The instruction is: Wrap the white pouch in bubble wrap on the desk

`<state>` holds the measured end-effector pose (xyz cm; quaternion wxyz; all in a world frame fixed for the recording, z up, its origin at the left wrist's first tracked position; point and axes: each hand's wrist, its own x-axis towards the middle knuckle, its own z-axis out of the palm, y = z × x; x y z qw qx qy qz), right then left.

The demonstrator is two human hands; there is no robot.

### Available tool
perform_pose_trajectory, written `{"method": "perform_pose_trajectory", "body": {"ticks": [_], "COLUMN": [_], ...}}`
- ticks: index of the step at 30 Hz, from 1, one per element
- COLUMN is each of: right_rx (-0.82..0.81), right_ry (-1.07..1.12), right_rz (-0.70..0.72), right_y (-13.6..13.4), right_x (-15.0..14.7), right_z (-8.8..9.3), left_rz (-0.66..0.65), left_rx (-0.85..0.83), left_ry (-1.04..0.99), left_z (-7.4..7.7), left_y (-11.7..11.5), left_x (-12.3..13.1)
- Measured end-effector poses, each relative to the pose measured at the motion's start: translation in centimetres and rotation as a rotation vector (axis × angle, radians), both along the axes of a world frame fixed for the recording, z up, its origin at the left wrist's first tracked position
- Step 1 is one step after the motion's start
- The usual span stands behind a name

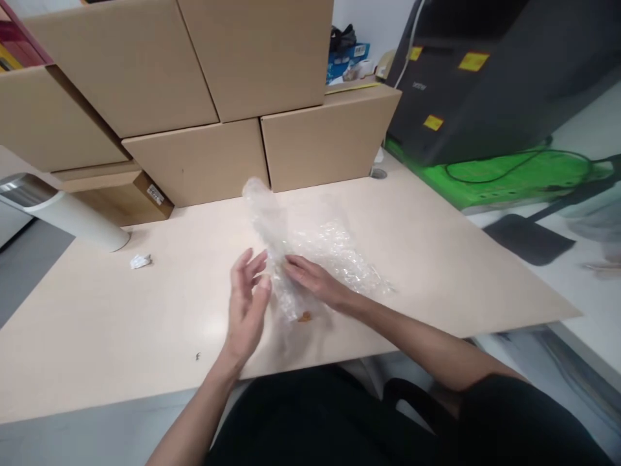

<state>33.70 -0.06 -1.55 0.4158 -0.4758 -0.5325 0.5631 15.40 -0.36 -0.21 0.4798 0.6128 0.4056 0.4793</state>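
A crumpled sheet of clear bubble wrap (315, 243) lies on the pale wooden table (436, 259), partly rolled into a tube at its left side. My right hand (313, 278) rests flat on the wrap with its fingers spread. My left hand (248, 304) hovers just left of the roll, fingers apart, holding nothing. A small orange-brown bit (305, 316) sits by the wrap's near end.
Several cardboard boxes (204, 97) are stacked along the back of the table. A white cylinder with a metal end (63, 213) lies at the left, with a small white scrap (140, 261) near it. A dark printer (499, 71) and green mat (514, 175) stand at the right.
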Motion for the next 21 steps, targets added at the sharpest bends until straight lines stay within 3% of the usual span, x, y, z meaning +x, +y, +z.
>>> {"method": "perform_pose_trajectory", "body": {"ticks": [3,5,7,10,13,15,18,21], "right_rx": [-0.068,-0.078,-0.041,0.125,0.27,0.22,0.059,0.0], "right_ry": [0.261,0.28,0.148,-0.267,-0.62,-0.701,-0.692,-0.549], "right_rz": [-0.056,-0.163,-0.273,-0.402,-0.531,-0.572,-0.509,-0.482], "right_y": [-1.2,-2.1,-3.0,-3.7,-3.3,-2.3,-0.3,1.6], "right_x": [2.2,4.0,6.0,9.0,11.3,12.0,11.9,10.7], "right_z": [-0.2,-0.8,-1.6,-2.8,-3.5,-3.6,-3.3,-2.6], "left_rz": [-0.21,-0.328,-0.427,-0.534,-0.549,-0.523,-0.491,-0.487], "left_rx": [0.162,0.258,0.307,0.33,0.391,0.443,0.493,0.507], "left_ry": [0.194,0.343,0.491,0.706,0.876,0.943,0.971,0.953], "left_z": [0.4,0.0,-0.8,-2.1,-3.4,-4.0,-4.6,-4.7], "left_y": [0.5,1.0,1.5,1.7,1.6,1.5,1.5,1.5], "left_x": [3.3,5.2,6.8,8.8,10.2,10.7,11.0,10.8]}}
